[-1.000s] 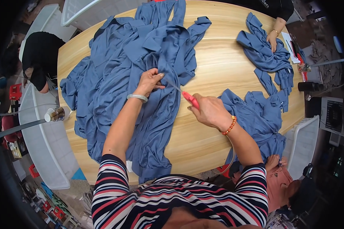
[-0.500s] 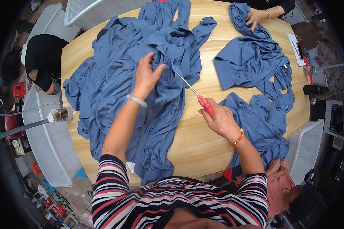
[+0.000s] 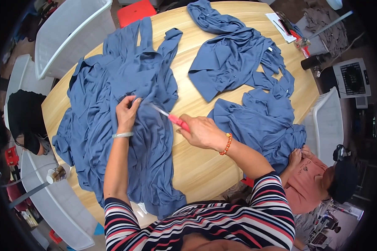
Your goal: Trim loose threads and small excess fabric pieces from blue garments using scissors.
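The left hand point(image 3: 126, 111), with a pale bangle point(image 3: 122, 135) circling its wrist, is pinching narrowly at the cloth of a blue collared shirt point(image 3: 144, 75), which is lying on top of a large heap of matching garments point(image 3: 92, 129) on the left half of the worktop point(image 3: 201, 171). The right hand point(image 3: 201, 130), wearing an orange-red beaded bracelet point(image 3: 227, 144), is gripping a red-handled tool point(image 3: 179, 122). Its slim metal shaft is pointing up and leftward toward the left hand; the tip is blurring, so whether it is touching the shirt cannot be told.

A crumpled blue garment point(image 3: 234, 58) is lying across the worktop's far right, and another blue bundle point(image 3: 255, 121) is spreading nearer, to the right of the right hand. A co-worker in a pink top point(image 3: 305, 184) is sitting at the right edge, both hands touching that nearer bundle. A sheet of white paper point(image 3: 279, 26) is lying at the far right edge, while a white plastic bin point(image 3: 331, 117) is standing beside the worktop.
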`<state>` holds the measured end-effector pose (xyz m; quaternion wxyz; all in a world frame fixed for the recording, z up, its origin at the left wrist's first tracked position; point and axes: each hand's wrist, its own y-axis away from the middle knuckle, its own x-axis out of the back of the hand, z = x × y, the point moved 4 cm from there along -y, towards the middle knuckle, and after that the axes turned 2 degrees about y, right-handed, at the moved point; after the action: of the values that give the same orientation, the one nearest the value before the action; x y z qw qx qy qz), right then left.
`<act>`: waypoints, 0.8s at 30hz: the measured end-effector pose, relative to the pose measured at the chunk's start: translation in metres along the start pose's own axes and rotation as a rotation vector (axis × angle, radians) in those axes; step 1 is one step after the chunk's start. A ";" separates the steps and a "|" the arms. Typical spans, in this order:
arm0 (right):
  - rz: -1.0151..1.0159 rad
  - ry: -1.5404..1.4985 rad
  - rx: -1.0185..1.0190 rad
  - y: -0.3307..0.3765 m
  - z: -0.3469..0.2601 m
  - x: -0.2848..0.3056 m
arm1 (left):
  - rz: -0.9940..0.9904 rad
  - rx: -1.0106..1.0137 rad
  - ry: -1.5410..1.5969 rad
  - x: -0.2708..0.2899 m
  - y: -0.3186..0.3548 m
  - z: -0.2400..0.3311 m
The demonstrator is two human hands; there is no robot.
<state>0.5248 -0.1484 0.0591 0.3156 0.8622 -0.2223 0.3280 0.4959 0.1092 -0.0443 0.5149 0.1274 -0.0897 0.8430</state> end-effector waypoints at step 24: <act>1.176 0.090 -0.563 0.295 0.330 0.188 | 0.024 -0.224 -0.426 -0.005 0.214 0.061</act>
<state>0.6195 -0.6167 0.1159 0.3061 0.4666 -0.7210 0.4109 0.3146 -0.0090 0.0077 0.4851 0.2434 -0.2909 0.7879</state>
